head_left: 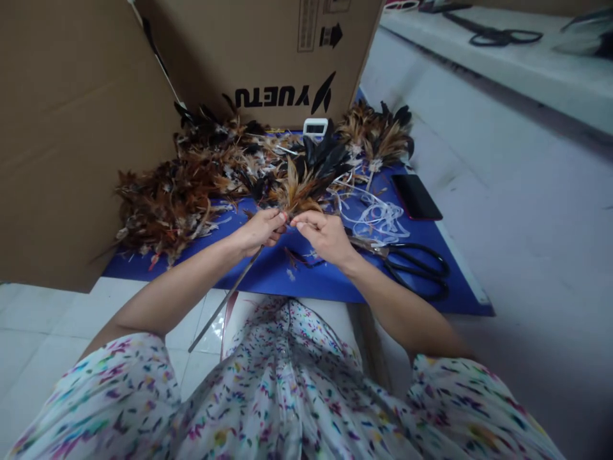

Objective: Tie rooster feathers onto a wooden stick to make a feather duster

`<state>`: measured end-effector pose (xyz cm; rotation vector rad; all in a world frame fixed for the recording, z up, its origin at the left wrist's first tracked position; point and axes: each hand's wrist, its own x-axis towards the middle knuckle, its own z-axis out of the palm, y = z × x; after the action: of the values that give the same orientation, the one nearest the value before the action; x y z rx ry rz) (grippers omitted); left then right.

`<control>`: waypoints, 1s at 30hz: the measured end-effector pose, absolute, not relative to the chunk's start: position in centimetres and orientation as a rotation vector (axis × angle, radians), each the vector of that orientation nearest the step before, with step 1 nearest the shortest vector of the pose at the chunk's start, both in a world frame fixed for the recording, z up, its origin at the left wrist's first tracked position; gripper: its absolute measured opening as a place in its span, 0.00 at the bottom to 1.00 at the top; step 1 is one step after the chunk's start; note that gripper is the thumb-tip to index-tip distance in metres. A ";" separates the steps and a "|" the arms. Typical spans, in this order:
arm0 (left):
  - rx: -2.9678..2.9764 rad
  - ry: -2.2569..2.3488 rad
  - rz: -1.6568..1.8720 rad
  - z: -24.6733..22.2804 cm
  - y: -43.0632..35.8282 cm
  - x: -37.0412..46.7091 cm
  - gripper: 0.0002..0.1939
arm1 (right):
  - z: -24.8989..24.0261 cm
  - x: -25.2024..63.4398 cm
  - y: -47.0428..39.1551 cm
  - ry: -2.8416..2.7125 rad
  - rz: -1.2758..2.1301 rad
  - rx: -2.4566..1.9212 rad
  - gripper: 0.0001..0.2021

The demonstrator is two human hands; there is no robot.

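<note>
Left grip (281,218) pinches feathers (297,190) near edge (306,298).

Cardboard box (211,76) — matt, smooth; phone (416,197) — glossy; floor tiles (29,313) — shiny; feathers (167,204) — rough, ragged.

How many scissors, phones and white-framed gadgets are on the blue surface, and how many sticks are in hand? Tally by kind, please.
Scissors on the blue surface: 1, black-handled pair
Phones there: 1, dark phone
White-framed gadgets there: 1, small device
Sticks in the left hand: 1, thin stick
Total: 4
</note>
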<state>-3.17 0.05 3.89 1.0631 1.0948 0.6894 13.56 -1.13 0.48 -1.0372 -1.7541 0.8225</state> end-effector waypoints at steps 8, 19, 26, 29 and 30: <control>1.220 1.259 0.683 2.5 0.4 -2.7 0.14 | 0.8 13.6 -0.4 -1.616 1.136 -1.039 0.10; 1.227 1.179 0.639 1.2 0.9 -3.8 0.16 | -0.2 13.5 -0.5 -1.807 0.923 -1.147 0.14; 1.196 1.157 0.645 1.0 0.9 -3.3 0.14 | -0.5 13.7 -0.5 -1.904 0.735 -1.126 0.14; 1.216 1.154 0.650 0.8 1.0 -3.2 0.13 | -0.5 13.8 -0.4 -1.909 0.712 -1.125 0.14; 1.231 1.158 0.648 0.7 1.0 -3.2 0.13 | -0.5 13.8 -0.4 -1.912 0.703 -1.122 0.13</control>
<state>-3.20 1.03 0.70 1.2314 1.1577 0.6484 13.77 -0.43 -0.49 -1.1219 -1.9125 0.7030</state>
